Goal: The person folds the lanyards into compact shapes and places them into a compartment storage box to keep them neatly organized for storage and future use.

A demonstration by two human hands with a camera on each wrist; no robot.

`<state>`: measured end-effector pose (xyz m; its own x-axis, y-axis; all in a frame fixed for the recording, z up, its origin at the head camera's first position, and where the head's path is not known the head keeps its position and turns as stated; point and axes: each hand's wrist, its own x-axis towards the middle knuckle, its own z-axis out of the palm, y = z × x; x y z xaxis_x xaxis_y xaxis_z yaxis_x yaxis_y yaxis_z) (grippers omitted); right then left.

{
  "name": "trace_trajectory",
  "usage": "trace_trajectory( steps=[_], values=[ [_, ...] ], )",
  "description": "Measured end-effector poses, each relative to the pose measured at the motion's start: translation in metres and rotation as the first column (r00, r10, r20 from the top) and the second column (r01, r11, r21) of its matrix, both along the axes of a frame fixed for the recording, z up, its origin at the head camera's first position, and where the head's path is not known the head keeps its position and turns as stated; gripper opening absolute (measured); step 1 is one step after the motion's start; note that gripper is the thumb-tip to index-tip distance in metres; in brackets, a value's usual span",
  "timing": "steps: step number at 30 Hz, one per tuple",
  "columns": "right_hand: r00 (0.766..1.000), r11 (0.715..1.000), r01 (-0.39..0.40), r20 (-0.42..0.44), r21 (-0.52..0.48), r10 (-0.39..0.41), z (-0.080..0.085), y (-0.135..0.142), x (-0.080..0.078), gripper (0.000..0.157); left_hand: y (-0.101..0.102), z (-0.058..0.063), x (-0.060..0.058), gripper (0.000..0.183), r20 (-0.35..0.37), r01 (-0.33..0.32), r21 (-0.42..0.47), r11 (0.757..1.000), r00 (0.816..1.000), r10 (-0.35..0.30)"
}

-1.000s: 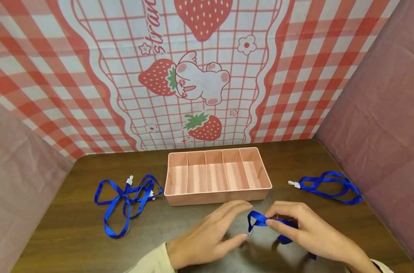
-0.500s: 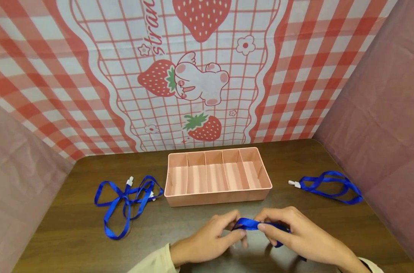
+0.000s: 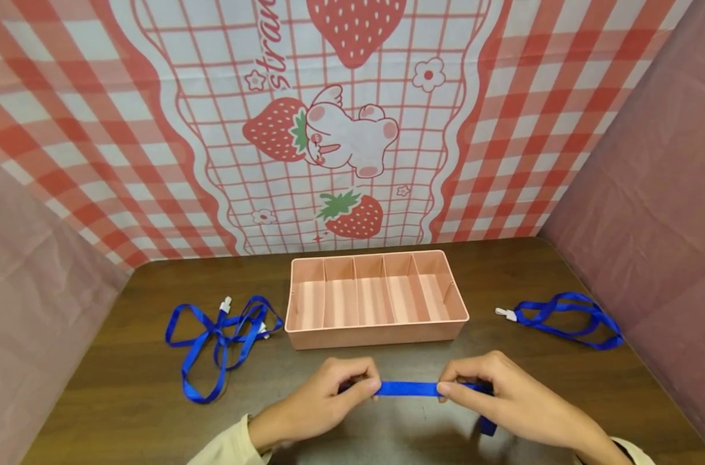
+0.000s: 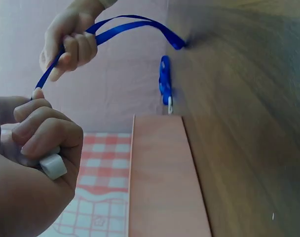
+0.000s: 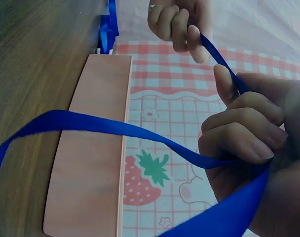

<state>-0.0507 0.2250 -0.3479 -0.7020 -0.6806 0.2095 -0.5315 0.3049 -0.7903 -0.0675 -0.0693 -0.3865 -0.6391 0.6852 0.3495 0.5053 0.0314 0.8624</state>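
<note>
A blue lanyard (image 3: 409, 389) is stretched straight between my two hands, in front of the pink divided box. My left hand (image 3: 329, 397) pinches one end; in the left wrist view a white clip (image 4: 53, 166) pokes out of its curled fingers. My right hand (image 3: 503, 400) grips the strap between thumb and fingers. Its remaining blue strap (image 5: 91, 123) loops out of the right fist and hangs down toward the table, as the right wrist view shows. The pink box (image 3: 375, 332) has several compartments with nothing in them.
Tangled blue lanyards (image 3: 203, 345) with white clips lie on the wooden table (image 3: 125, 387) left of the box. Another blue lanyard (image 3: 567, 320) lies at the right. A strawberry-patterned cloth (image 3: 352, 129) hangs behind.
My left hand first closed on the lanyard's end, then drew it leftward, so the short loop became a straight taut strap. My right hand kept its grip, shifting only slightly.
</note>
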Motion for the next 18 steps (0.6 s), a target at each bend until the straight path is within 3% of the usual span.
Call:
trace_trajectory(
  steps=[8,14,18],
  values=[
    [1.000,1.000,0.003,0.001,0.000,-0.003,-0.001,0.000,-0.004,0.023,-0.017,0.007,0.000,0.016,-0.096,-0.063,-0.005,0.998,0.993,0.062],
    [0.988,0.998,-0.003,0.153,-0.069,0.013,-0.003,0.003,-0.006,0.018,-0.033,0.015,-0.004,0.017,-0.095,-0.158,-0.026,0.987,0.983,0.155],
    [0.984,0.996,-0.004,0.178,-0.093,0.020,-0.005,0.003,-0.009,0.012,-0.043,0.018,-0.007,0.017,-0.101,-0.202,-0.050,0.978,0.975,0.197]
  ],
)
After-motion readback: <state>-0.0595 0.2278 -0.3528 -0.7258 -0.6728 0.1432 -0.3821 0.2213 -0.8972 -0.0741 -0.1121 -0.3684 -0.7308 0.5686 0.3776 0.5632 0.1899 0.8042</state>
